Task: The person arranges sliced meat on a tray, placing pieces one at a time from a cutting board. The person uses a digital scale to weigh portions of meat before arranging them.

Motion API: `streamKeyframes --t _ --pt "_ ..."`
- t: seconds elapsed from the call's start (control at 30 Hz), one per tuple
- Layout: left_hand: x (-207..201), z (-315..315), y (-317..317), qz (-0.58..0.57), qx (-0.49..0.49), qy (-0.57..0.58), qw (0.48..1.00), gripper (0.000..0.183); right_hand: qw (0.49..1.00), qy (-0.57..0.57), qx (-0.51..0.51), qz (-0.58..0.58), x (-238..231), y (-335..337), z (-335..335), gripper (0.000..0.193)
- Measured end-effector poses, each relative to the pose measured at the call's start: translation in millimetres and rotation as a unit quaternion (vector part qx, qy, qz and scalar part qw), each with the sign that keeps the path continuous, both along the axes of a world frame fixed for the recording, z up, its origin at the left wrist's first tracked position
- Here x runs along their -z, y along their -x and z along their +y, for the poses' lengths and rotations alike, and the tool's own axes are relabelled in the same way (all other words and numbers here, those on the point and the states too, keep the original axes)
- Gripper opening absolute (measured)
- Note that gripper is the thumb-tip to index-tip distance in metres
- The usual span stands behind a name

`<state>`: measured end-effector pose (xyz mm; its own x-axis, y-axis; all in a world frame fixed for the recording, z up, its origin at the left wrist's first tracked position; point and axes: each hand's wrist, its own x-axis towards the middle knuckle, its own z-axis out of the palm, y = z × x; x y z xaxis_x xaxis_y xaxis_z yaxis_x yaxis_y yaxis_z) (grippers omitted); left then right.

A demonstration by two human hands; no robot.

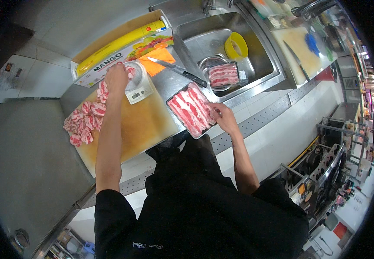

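My left hand (117, 76) is over the far edge of the cutting board, beside a white kitchen scale (140, 94). Its fingers are curled, and what they hold, if anything, is hidden. A bit of pink meat (130, 72) shows on the scale's round pan, close to the fingertips. Under my left wrist, a heap of rolled raw meat slices (82, 123) lies along the board's left side. My right hand (224, 117) is closed at the right edge of a black tray of streaky raw meat slices (191, 110), at the counter's front edge.
A kitchen knife (176, 70) rests by an orange cloth (156, 60). Behind the board (139, 129) stands a carton (130, 51) with a yellow roll. The steel sink (191, 43) holds a packed meat tray (224, 75) and a yellow ring-shaped container (236, 45). Another knife (297, 60) lies far right.
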<state>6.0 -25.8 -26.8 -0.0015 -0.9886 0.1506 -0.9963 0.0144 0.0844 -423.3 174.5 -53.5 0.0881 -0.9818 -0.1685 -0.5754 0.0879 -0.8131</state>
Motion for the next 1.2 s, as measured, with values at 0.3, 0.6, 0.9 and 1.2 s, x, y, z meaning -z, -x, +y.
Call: streamKeyframes --t 0.3,0.6,0.9,1.2 --pt "-17.4 29.9 3.8 0.096 -0.025 0.077 0.992 0.023 0.986 0.101 -0.098 0.091 -5.2 -43.0 -61.1 0.032" --pt "-7.0 216.0 78.6 0.398 -0.096 0.045 0.911 0.02 0.937 0.071 -0.244 0.238 9.7 -111.3 -66.8 0.051" --pt "62.3 288.6 187.8 0.398 0.028 -0.45 0.799 0.047 0.902 0.126 -0.34 0.233 8.0 -105.1 -84.1 0.05" --pt "124.5 290.7 213.6 0.806 -0.211 -0.363 0.417 0.04 0.884 0.163 -0.351 0.262 20.5 -121.4 -91.1 0.04"
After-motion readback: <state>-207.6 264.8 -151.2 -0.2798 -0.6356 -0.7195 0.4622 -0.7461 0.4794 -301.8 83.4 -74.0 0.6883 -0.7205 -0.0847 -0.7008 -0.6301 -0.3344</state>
